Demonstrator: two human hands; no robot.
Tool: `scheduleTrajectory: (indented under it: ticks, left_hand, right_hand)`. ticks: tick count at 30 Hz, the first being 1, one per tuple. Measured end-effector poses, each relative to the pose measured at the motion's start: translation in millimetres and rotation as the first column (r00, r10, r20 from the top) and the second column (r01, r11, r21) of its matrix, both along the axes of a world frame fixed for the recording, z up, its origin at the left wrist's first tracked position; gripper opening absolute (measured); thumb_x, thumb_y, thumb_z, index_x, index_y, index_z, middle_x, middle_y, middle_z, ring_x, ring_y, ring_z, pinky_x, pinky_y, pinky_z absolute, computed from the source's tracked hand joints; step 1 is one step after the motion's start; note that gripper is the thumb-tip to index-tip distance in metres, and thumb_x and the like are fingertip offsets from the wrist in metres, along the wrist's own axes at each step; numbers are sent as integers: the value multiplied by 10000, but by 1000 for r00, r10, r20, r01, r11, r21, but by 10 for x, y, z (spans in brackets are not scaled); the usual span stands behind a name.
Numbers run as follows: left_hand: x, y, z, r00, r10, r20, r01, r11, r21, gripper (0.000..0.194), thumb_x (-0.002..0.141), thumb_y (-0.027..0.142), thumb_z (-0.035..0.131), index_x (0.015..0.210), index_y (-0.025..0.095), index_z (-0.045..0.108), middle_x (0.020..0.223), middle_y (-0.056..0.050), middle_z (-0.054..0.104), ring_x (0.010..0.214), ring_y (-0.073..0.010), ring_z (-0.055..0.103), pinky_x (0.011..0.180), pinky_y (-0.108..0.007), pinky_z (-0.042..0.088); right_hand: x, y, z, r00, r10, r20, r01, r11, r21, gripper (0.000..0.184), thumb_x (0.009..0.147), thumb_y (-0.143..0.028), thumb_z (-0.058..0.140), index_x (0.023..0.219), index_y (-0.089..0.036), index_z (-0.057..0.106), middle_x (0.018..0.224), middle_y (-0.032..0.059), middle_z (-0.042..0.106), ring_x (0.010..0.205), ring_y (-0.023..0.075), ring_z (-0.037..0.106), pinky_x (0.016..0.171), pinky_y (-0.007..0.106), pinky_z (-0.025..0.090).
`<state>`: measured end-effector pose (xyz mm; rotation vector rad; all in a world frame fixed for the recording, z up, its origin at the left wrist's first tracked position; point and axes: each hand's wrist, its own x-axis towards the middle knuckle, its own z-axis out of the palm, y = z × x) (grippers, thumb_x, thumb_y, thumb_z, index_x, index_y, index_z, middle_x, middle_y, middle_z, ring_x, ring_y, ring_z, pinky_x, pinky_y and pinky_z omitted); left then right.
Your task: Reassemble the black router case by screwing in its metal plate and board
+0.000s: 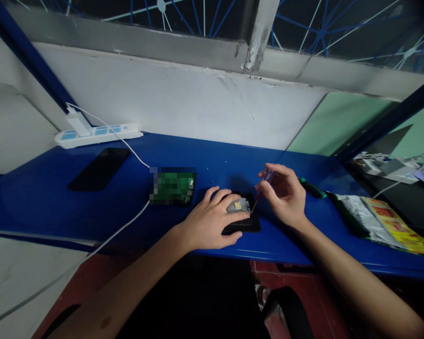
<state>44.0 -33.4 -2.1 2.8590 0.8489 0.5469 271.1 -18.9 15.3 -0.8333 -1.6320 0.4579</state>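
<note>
My left hand [208, 221] lies flat on a small black device [245, 223] on the blue table [56, 202], fingers spread over its top, next to a silver part [238, 205] inside it. My right hand [284, 193] pinches a small screwdriver [263, 190] with a clear reddish handle, its thin tip angled down to the device's right edge. A green circuit board [175, 187] lies just left of my left hand.
A black phone [99, 168] lies at the left, a white power strip [99, 133] with a plugged charger and white cable [127, 223] behind it. A green-handled tool [313, 188] and a foil packet [381, 221] lie at the right. White wall behind.
</note>
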Motion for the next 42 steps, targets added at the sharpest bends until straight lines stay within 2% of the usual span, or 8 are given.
scheduleTrajectory:
  ticks: [7, 13, 18, 22, 31, 36, 42]
  left_hand:
    - [3, -7, 18, 1000, -2, 1, 2, 1000, -5, 433, 890, 462, 637, 1297, 319, 619, 1437, -87, 510, 1363, -358, 405, 1155, -595, 234]
    - [0, -2, -6, 992, 108, 65, -107, 994, -14, 709, 803, 553, 692, 1397, 217, 498, 1488, -148, 441, 1358, -380, 385, 1158, -589, 255]
    - [-10, 17, -37, 985, 170, 41, -168, 984, -57, 818, 795, 655, 663, 1438, 197, 446, 1509, -171, 406, 1384, -410, 352, 1137, -591, 302]
    - [-3, 24, -32, 985, 171, 4, -170, 982, -87, 842, 801, 679, 644, 1440, 169, 444, 1471, -178, 453, 1336, -394, 414, 1116, -561, 341]
    - [-7, 32, -51, 986, 168, 19, -166, 983, -78, 834, 805, 684, 639, 1430, 165, 448, 1449, -171, 479, 1317, -378, 438, 1103, -541, 354]
    - [-13, 28, -61, 985, 171, 17, -170, 982, -79, 845, 801, 684, 648, 1436, 164, 443, 1447, -167, 482, 1316, -372, 440, 1105, -534, 356]
    - [-9, 30, -60, 986, 168, 21, -165, 982, -92, 828, 807, 681, 646, 1440, 191, 435, 1456, -157, 477, 1328, -378, 435, 1109, -542, 355]
  right_hand:
    - [-17, -27, -8, 1000, 28, 9, -28, 1000, 13, 429, 907, -184, 644, 1303, -339, 584, 1030, 30, 628, 803, 167, 685, 669, 352, 619]
    - [-12, -50, -31, 996, 24, 87, -28, 998, 48, 479, 907, -197, 639, 1356, -349, 567, 1073, 49, 660, 865, 193, 692, 730, 395, 629]
    - [-7, -74, -30, 994, 43, 102, -45, 999, 16, 508, 913, -198, 633, 1387, -354, 539, 1089, 53, 665, 885, 200, 694, 761, 413, 633]
    - [-6, -83, -36, 997, 34, 73, -35, 999, 14, 550, 904, -184, 646, 1407, -355, 503, 1096, 54, 661, 875, 205, 699, 780, 432, 632]
    - [10, -61, -38, 994, -21, 104, 13, 997, 76, 482, 895, -170, 656, 1337, -333, 554, 1071, 55, 656, 910, 208, 705, 754, 397, 631]
    - [9, -79, -15, 996, 17, 86, -19, 1000, 22, 473, 899, -148, 654, 1330, -316, 555, 1141, 56, 669, 864, 189, 731, 741, 382, 641]
    - [6, -76, -17, 995, 59, 83, -59, 998, 0, 498, 899, -138, 658, 1348, -322, 546, 1119, 53, 647, 852, 172, 711, 710, 354, 632]
